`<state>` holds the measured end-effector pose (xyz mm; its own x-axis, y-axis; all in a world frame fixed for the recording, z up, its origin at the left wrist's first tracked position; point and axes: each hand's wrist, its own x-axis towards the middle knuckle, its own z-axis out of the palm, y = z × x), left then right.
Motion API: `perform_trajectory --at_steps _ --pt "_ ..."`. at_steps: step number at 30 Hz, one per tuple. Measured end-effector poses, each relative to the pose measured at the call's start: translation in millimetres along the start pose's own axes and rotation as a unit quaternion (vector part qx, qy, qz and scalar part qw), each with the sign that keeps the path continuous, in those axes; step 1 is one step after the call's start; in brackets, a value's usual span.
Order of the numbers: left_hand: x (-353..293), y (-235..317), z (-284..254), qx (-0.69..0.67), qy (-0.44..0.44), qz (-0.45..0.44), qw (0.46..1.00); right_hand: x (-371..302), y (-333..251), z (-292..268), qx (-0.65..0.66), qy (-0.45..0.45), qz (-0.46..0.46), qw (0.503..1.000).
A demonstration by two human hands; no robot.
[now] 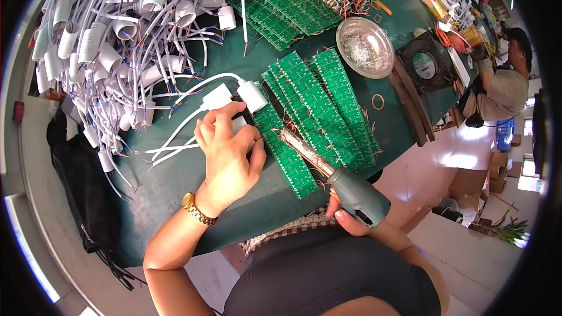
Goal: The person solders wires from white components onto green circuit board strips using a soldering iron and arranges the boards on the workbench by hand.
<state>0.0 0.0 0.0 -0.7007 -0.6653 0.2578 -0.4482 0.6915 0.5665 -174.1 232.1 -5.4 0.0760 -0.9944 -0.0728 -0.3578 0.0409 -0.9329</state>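
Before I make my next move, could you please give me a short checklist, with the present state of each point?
1. Right hand holding the soldering iron by its handle: ok.
2. Left hand at the white sockets: ok; firmness of grip, cannot tell.
3. Iron's tip touching the nearest green circuit board: cannot tell; it overlaps the board in this view.
4. Tip hot: cannot tell.
5. Heap of cabled sockets untangled: not ok, cables cross everywhere.

- Green board strip (289, 162): long, lying diagonally
- Soldering iron (358, 196): dark handle, discolored metal barrel — slants up-left, tip by the strip
- White housing (253, 97): cylindrical, near strip's far end (cord arcs left)
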Motion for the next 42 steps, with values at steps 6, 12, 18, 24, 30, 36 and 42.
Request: perform_trajectory --at_steps 6,12,18,24,30,36,42 --pt "1 -2 0 0.036 -0.004 0.019 0.999 0 -1 4 0.052 0.073 0.051 0.995" --pt "0 -2 0 0.044 -0.032 0.005 0.999 3 0 7 -0.012 0.077 0.032 0.996" --pt "1 -1 1 0.059 -0.026 0.018 0.998 4 -1 9 0.034 0.101 0.063 0.992" --pt "1 -2 1 0.068 -0.023 0.019 0.997 6 -5 6 0.025 0.064 0.082 0.994" --pt "2 -3 2 0.069 -0.023 0.029 0.997 -1 2 9 0.071 0.067 0.117 0.988" --pt "2 -3 1 0.071 -0.013 0.039 0.997 4 -3 6 0.155 0.086 0.028 0.984" --pt "-1 -2 1 0.067 -0.02 0.027 0.997 -4 19 14 0.115 0.075 -0.015 0.99"
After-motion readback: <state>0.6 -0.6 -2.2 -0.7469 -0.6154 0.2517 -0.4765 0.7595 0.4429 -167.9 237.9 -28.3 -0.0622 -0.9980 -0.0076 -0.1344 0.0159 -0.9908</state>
